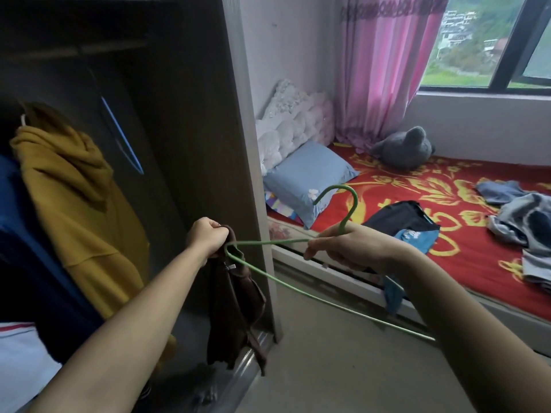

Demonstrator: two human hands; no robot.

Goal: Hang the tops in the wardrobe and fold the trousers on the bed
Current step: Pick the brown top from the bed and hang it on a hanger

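Gripping a brown top (235, 308) at the lower centre of the frame, the left hand (205, 238) is holding its fingers curled into a tight fist round the bunched fabric. The rest of the garment is hanging limp below the fist, in front of the wardrobe's (208, 114) edge. Just to the right, the right hand (343, 245) is holding a green hanger (268, 242) at the neck below the hook, fingers curled round the wire, and the hook is pointing up. One shoulder end of the hanger is sitting right at the left fist, against the fabric; whether it is inside the top I cannot tell. The long bar is running down towards the lower right, passing behind the right forearm.

Filling the left of the frame, the open wardrobe is showing a mustard hoodie (80, 210) hanging inside, a dark blue garment (18, 234) at the far left edge, and a blue hanger (122, 135) hanging further in. Across the right half, the bed (447, 248) with its red and yellow cover is carrying a black and blue garment (405, 222) near its front edge and a heap of grey-blue clothes (524, 222) at the right edge. Further back, a blue pillow (307, 180) is leaning against white cushions (292, 123), a grey plush toy (405, 149) is lying by a pink curtain (384, 70), and a window (492, 40) is filling the upper right corner.
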